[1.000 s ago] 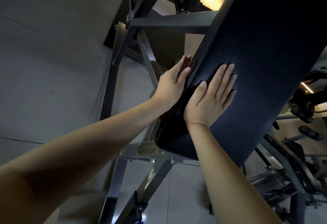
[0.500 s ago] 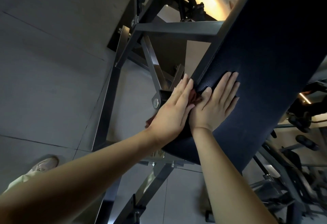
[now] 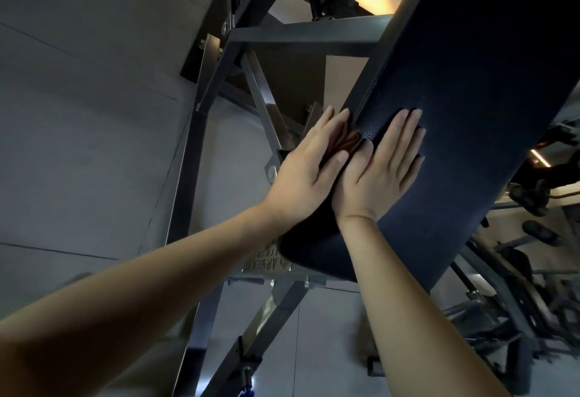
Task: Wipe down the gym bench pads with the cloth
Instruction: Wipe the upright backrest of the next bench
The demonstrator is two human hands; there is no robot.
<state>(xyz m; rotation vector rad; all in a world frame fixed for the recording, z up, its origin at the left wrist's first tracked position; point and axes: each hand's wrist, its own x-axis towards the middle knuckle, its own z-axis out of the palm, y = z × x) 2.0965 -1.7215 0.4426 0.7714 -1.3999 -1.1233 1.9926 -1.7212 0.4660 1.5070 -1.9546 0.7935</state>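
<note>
A long dark blue bench pad (image 3: 464, 120) slopes from the upper right down to the middle of the head view. My left hand (image 3: 309, 167) lies flat with straight fingers against the pad's left side edge, pressing a folded reddish-brown cloth (image 3: 346, 141) onto it. Only a small part of the cloth shows between the fingers. My right hand (image 3: 381, 174) rests flat, fingers straight, on the pad's top face just right of the left hand.
The grey steel frame (image 3: 194, 158) of the bench stands left of and under the pad, with a crossbar (image 3: 301, 36) above the hands. A brand plate (image 3: 266, 261) sits below the pad's lower end. Other gym machines (image 3: 518, 296) crowd the right. Grey floor tiles (image 3: 78, 114) spread out to the left.
My left hand has slid the cloth down along the pad's side edge from higher up. The right hand has stayed flat on the pad. The camera view has shifted slightly.
</note>
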